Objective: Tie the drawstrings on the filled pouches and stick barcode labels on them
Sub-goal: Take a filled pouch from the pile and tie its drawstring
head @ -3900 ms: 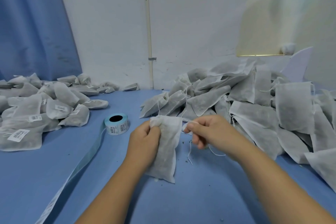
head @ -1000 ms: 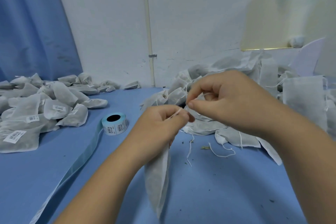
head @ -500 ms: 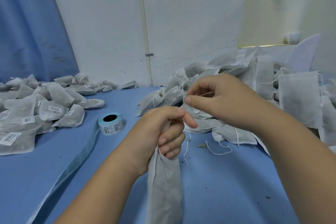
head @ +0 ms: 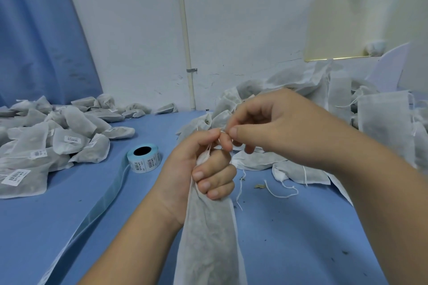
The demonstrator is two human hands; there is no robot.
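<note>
Soft, even, cool light; shadows on the table (head: 58,227) are faint. Wide-angle distortion bows the curtain (head: 34,41) and pipe (head: 185,30) and stretches the pouch (head: 208,238) at the bottom edge. The panel (head: 361,11) upper right is smeared and blurred.

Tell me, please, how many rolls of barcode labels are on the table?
1: the label roll lies on the table between the labelled pouch pile and the left hand; others may be hidden.

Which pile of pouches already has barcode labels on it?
The left pile, beside the label roll: white barcode stickers show on its pouches; the right pile shows none.
</note>
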